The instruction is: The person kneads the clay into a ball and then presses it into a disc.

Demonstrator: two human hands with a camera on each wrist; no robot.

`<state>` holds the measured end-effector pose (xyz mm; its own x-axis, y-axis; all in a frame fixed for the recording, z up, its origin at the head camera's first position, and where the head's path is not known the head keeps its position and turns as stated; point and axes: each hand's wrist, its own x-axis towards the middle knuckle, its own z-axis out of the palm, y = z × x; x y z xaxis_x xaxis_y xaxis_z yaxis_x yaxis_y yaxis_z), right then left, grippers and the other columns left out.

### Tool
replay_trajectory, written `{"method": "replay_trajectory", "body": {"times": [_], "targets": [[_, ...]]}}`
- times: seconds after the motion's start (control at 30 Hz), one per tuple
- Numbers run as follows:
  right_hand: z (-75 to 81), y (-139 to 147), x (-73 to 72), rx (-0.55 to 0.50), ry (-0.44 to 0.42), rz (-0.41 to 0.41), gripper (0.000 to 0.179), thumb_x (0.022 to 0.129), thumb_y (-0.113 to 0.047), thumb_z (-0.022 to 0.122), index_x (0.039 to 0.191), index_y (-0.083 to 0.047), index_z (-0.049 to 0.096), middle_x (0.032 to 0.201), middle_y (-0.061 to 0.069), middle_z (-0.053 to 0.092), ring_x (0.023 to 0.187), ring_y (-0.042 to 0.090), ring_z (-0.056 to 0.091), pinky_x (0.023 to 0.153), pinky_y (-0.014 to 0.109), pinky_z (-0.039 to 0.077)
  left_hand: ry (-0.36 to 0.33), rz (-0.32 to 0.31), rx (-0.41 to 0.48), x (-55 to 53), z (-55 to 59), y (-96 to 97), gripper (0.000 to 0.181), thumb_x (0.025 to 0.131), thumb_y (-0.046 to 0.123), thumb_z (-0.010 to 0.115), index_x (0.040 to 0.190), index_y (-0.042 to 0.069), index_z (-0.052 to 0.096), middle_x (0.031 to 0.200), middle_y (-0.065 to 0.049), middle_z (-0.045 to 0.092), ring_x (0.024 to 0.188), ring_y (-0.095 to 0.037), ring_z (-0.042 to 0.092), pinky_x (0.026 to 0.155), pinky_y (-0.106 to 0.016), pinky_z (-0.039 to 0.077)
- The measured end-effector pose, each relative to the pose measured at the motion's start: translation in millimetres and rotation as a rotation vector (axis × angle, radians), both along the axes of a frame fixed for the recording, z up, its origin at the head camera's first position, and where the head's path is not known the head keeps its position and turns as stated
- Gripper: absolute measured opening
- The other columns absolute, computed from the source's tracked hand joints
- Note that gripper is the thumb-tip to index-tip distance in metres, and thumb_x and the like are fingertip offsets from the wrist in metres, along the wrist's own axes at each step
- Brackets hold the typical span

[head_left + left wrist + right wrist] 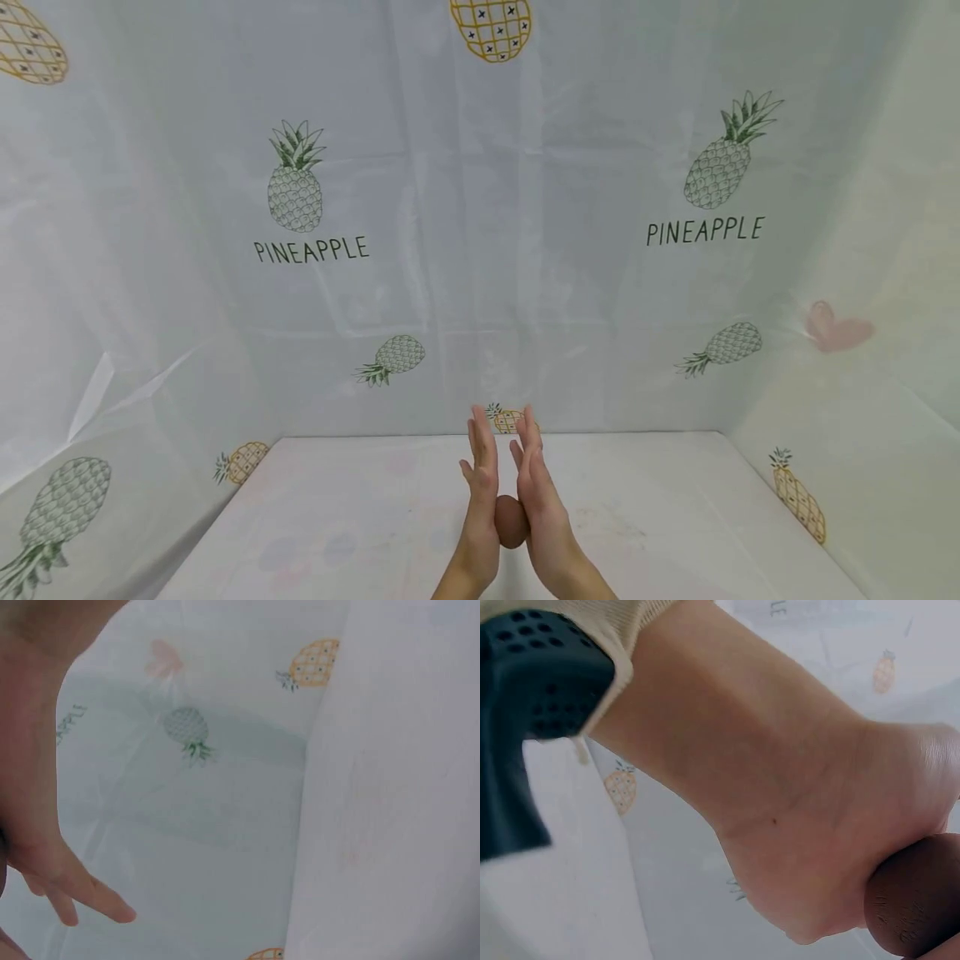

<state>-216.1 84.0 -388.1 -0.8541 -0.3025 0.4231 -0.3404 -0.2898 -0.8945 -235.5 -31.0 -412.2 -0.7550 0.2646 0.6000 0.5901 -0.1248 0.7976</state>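
A smooth brown rounded lump, clay-like in look, sits between the heels of my two palms above the white table. My left hand presses it from the left, fingers straight and pointing up and away. From the other side my right hand presses too, its fingers also straight. The fingertips of both hands stand apart. In the right wrist view the brown lump touches the base of a palm and shows fine skin-like creases. The left wrist view has part of a hand along its left edge; the lump cannot be made out there.
The white tabletop carries faint coloured stains. Pale sheeting printed with pineapples stands behind it and on both sides. A dark perforated strap piece and a beige cuff appear in the right wrist view.
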Motion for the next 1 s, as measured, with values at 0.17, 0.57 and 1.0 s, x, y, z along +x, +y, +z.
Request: {"method": "replay_trajectory", "body": {"times": [0.17,0.57,1.0], "targets": [[2.1,5.7,-4.7,-0.033,-0.003,-0.023,0.055,0.114,-0.050,0.006,0.167,-0.049,-0.010,0.175,-0.009,-0.021,0.162,0.035,-0.020,0.118,0.076,-0.018,0.013,-0.057,0.013,10.4,3.1,6.1,0.057,0.114,0.032,0.004,0.169,0.037,-0.012,0.176,0.017,-0.019,0.159,-0.002,-0.024,0.115,-0.058,-0.035],[1.1,21.6,-16.6,-0.042,-0.027,-0.064,0.056,0.114,-0.054,0.006,0.165,-0.050,-0.015,0.174,-0.010,-0.022,0.162,0.035,-0.021,0.115,0.080,-0.017,-0.003,-0.180,0.053,30.6,13.3,15.4,0.056,0.115,0.031,0.003,0.169,0.038,-0.008,0.175,0.019,-0.022,0.158,-0.006,-0.027,0.116,-0.052,-0.034],[-20.7,6.0,-24.8,0.059,-0.112,-0.075,0.056,0.114,-0.057,0.012,0.166,-0.053,-0.008,0.173,-0.013,-0.027,0.163,0.041,-0.013,0.119,0.076,-0.017,0.042,-0.073,0.035,30.0,22.3,1.9,0.057,0.113,0.036,-0.003,0.169,0.037,-0.011,0.176,0.019,-0.020,0.158,-0.003,-0.026,0.115,-0.067,-0.031]]}}
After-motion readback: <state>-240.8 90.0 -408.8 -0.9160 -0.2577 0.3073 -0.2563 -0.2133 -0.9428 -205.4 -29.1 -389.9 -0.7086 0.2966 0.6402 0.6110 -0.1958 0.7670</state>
